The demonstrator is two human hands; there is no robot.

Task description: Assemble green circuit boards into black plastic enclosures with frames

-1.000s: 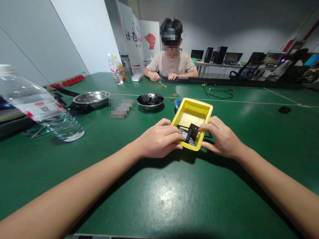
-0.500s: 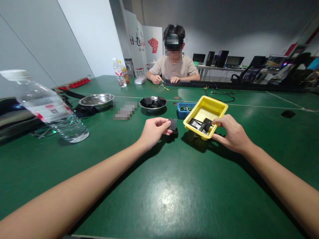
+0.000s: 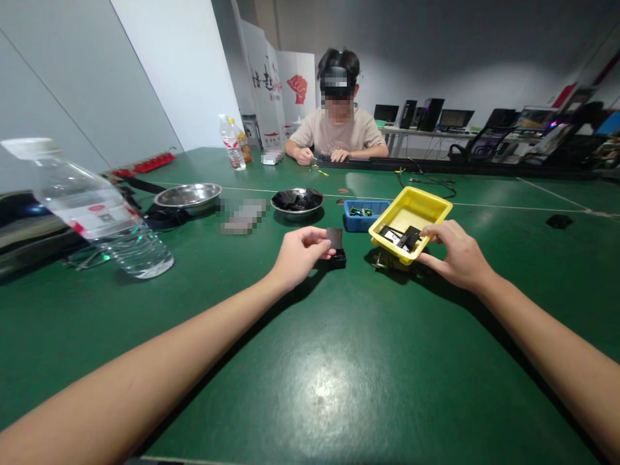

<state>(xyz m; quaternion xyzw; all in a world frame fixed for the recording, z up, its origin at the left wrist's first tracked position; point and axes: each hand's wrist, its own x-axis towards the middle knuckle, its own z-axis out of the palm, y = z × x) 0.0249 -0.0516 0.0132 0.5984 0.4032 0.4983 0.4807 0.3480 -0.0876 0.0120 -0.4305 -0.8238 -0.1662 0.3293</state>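
The yellow bin (image 3: 415, 214) looked like smooth plastic, the left dish (image 3: 188, 194) shiny metal, the green surface (image 3: 329, 374) glossy.

On our bench (image 3: 320, 361) we have, left to right, a bottle (image 3: 104, 216), plate (image 3: 191, 194), bowl (image 3: 297, 212) and bin (image 3: 359, 226), with the tray (image 3: 411, 213) in our right hand (image 3: 458, 255) before the bin's right end.

Green table (image 3: 322, 361) here's got a clear water bottle (image 3: 101, 216) on the left, a shiny metal dish (image 3: 188, 194) past that, a metal bowl (image 3: 297, 215) piled with black bits (image 3: 298, 199), a blue bin (image 3: 358, 226) of green boards (image 3: 361, 212), plus two more bottles (image 3: 233, 146) farther back.
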